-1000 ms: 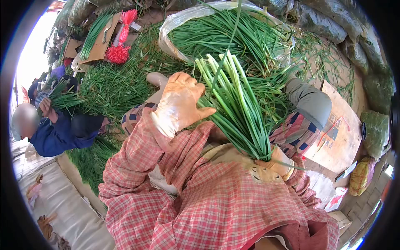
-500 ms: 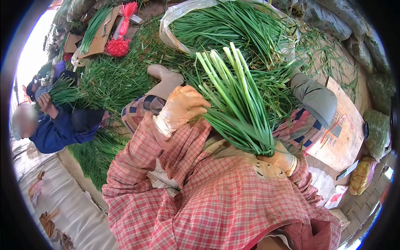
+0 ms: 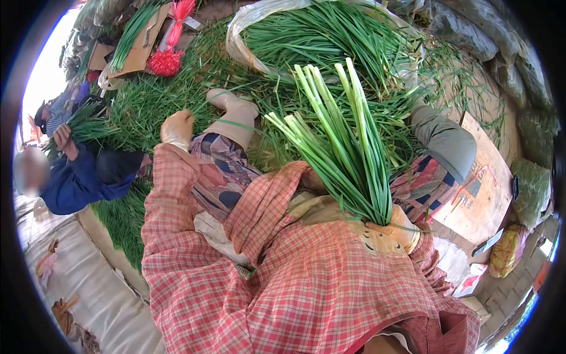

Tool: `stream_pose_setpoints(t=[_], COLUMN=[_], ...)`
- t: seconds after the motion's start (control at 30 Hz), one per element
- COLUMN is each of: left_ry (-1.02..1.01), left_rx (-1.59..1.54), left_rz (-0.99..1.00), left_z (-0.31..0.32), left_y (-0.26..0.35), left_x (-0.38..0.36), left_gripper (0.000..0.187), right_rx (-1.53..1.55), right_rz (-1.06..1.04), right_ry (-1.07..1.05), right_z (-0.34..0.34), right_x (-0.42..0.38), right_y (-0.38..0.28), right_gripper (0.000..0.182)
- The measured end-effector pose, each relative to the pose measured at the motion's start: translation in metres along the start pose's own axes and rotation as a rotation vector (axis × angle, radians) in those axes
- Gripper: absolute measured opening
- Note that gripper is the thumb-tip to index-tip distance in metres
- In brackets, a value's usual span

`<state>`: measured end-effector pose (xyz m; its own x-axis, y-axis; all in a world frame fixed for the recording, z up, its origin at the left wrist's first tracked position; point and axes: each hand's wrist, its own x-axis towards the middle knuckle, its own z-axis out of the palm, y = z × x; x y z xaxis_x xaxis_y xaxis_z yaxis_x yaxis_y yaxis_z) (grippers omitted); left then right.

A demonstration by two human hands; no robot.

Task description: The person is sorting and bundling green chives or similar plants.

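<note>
My right hand (image 3: 398, 229), in a stained pale glove, is closed round the leafy end of a bunch of garlic chives (image 3: 359, 147). Their pale cut stems point up and away from me, a few leaning out to the left. My left hand (image 3: 177, 128), gloved too, is off to the left above my knee, apart from the bunch. Its fingers look curled, and what they hold, if anything, is hidden. A loose green blade (image 3: 233, 124) shows in front of my boot (image 3: 233, 115).
Loose leaves (image 3: 147, 118) cover the ground round my legs. Ahead lies an open plastic bag (image 3: 236, 44) full of chives. Red ties (image 3: 165, 62) and cardboard (image 3: 138, 50) are at upper left; a board (image 3: 480, 194) is at right. A co-worker (image 3: 88, 183) sits at left holding greens.
My left hand has moved away from the bunch, out to the left. Some stems now lean further left. My right hand keeps its hold, almost in the same place.
</note>
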<state>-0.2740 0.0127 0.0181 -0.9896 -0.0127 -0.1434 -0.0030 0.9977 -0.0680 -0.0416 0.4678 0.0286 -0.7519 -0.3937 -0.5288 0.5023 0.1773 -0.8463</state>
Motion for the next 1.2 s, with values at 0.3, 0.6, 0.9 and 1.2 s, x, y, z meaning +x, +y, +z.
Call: stream_pose_setpoints(t=[0.3, 0.6, 0.9, 1.2], left_ry=[-0.360, -0.779, -0.892, -1.088], left_rx=[-0.963, -2.572, -2.667, -2.540], left_rz=[-0.016, 0.359, 0.288, 0.570], left_z=[-0.017, 0.019, 0.042, -0.006], left_y=[0.100, 0.251, 0.266, 0.262], left_x=[-0.074, -0.061, -0.028, -0.026], left_gripper=[0.070, 0.088, 0.052, 0.068], right_rx=[-0.045, -0.880, -0.702, -0.424], right_rz=[-0.039, 0.042, 0.019, -0.499], right_ry=[0.049, 0.339, -0.061, -0.159], right_z=[-0.002, 0.026, -0.009, -0.087], right_x=[-0.003, 0.035, 0.024, 0.192], right_y=[-0.004, -0.033, -0.078, -0.292], right_gripper=[0.030, 0.090, 0.092, 0.055])
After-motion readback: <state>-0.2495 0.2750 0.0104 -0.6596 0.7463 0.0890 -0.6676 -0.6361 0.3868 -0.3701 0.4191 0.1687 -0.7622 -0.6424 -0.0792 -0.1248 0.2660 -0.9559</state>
